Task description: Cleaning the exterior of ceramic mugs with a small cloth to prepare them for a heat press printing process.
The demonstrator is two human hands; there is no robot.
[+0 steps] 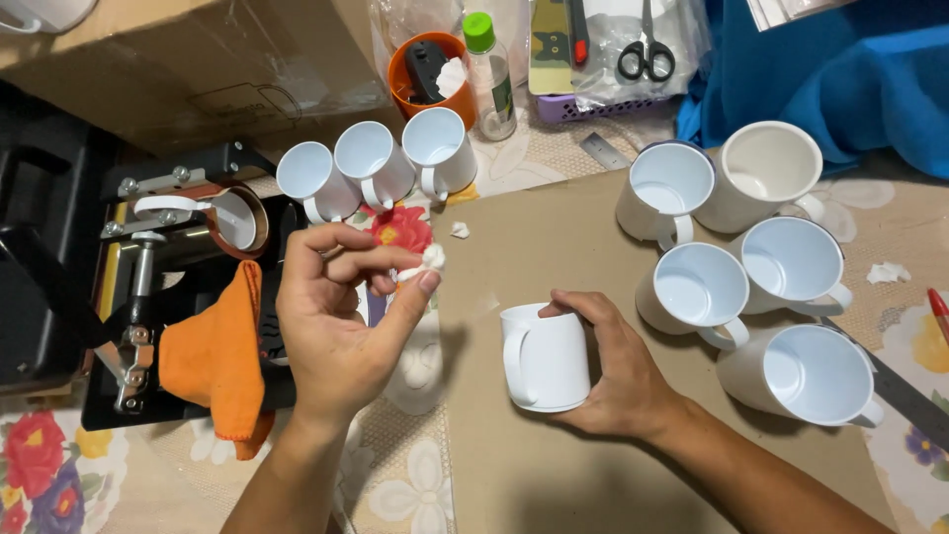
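Mug (546,358), plain white and turned upside down, stood on the brown cardboard sheet (554,237) near the middle of the view, its handle to the left. Going from the left edge: a black mug press (59,297) sat at the table's side with an orange cloth (213,351) draped over its front, probably kept there for handling hot parts. Beside it the left hand (336,326) was raised above the floral tablecloth (395,485), its thumb and fingers pinched narrowly on a small white wad (431,260) that looked like tissue or cotton, held at the fingertips as one holds something for wiping. Behind that hand three white mugs (376,163) lay tipped in a row, mouths toward the camera. An orange cup (427,74) and a clear bottle with a green cap (489,74) stood further back. Next came the right hand (613,371), wrapped around the far side of the upturned mug and steadying it against the cardboard, fingers curved over its base. To the right five more white mugs (751,287) stood upright in a cluster, apparently set apart from the three tipped ones. Scissors (647,54) lay at the back, and blue fabric (840,79) filled the far right corner.
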